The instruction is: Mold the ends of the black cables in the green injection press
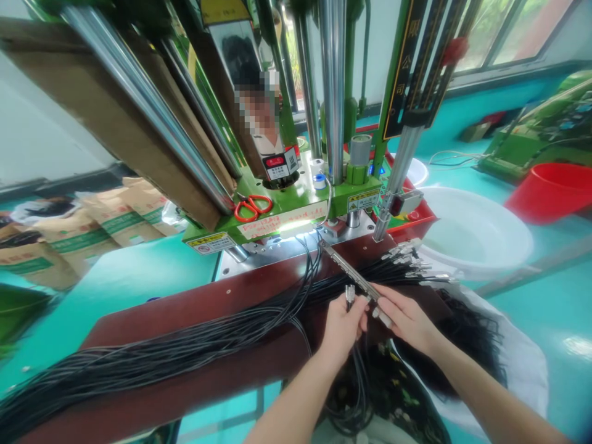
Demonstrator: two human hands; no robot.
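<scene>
Brown-red bench (185, 302) before green press (340, 200); black cables (185, 336), 1 long bundle, lengthwise on top. Left hand (345, 324): closed on cable connectors (350, 293). Right hand (402, 313): clamped on metal bar (346, 267), slanting toward press.

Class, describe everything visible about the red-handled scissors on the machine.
The scissors have two looped, red-orange handles, plastic by their look; the blades are too blurred to make out clearly. They lie on the green machine plate, just behind the handwritten strip. The left hand and right hand are away from them.
</scene>
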